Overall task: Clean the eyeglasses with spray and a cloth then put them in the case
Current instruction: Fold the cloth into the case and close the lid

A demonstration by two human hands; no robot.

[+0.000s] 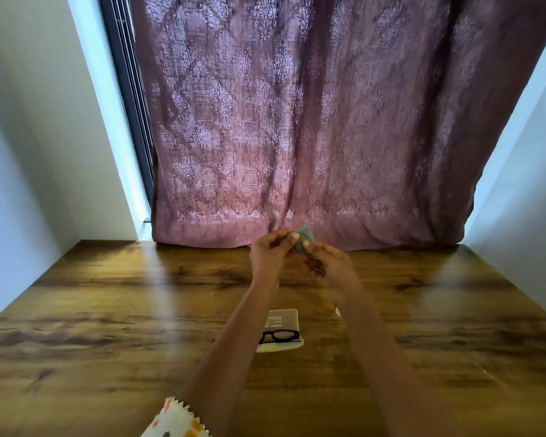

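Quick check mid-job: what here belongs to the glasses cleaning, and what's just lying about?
Job: cloth held in both hands, left and right; case printed with glasses.
Lying about: curtain; patterned fabric; table.

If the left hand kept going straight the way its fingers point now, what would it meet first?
The grey-green cloth pinched between the left hand and right hand; beyond that, probably the right hand's fingertips, though depth is unclear.

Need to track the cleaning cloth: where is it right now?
In the head view, the greenish cloth is pinched between the left hand and right hand, raised at centre before the curtain.
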